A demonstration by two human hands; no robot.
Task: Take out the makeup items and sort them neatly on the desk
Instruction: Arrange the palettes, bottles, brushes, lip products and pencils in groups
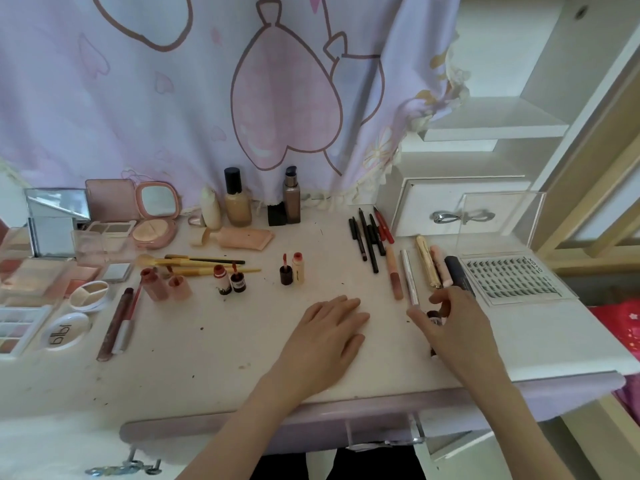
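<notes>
I see soft, even daylight over the desk [214, 341], brightest on the white shelves [495, 129] at right, which look washed out. Shadows under my hands are faint. The wide lens bows the edges strongly, the corners go soft, and the small mirror [158, 201] shows pale glare.

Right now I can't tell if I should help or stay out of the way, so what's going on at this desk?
A person is sorting makeup on the desk. The right hand pinches a small dark tube near the row of pencils and sticks, while the left hand rests flat on the desktop. Palettes sit grouped at the left, brushes and lip tints in the middle, bottles at the back.
</notes>
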